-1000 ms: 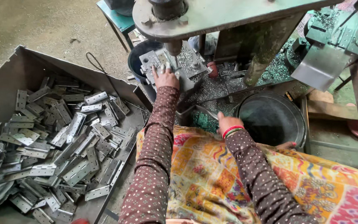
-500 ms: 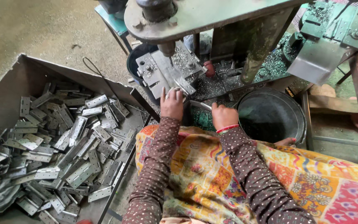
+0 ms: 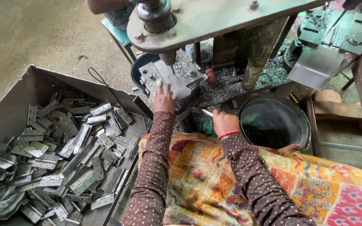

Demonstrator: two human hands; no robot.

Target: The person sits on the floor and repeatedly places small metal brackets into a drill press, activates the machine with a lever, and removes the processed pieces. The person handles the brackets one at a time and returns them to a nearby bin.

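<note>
Resting on the press bed (image 3: 181, 79) under the spindle (image 3: 166, 56), a flat metal hinge plate (image 3: 177, 88) lies with its long axis running from upper left to lower right, toward the person. Left hand (image 3: 163, 98) covers its near-left end, fingers curled down onto the plate. Right hand (image 3: 225, 122), nearer the body and right of the plate, is closed around a slim metal lever (image 3: 200, 111). Tray (image 3: 17, 104) of loose hinges (image 3: 63, 155) at left; dark bucket (image 3: 275, 123) at right.

A metal workshop: a drill press (image 3: 160, 16), a bin of steel hinges (image 3: 63, 150) and scattered swarf (image 3: 214, 90)
</note>
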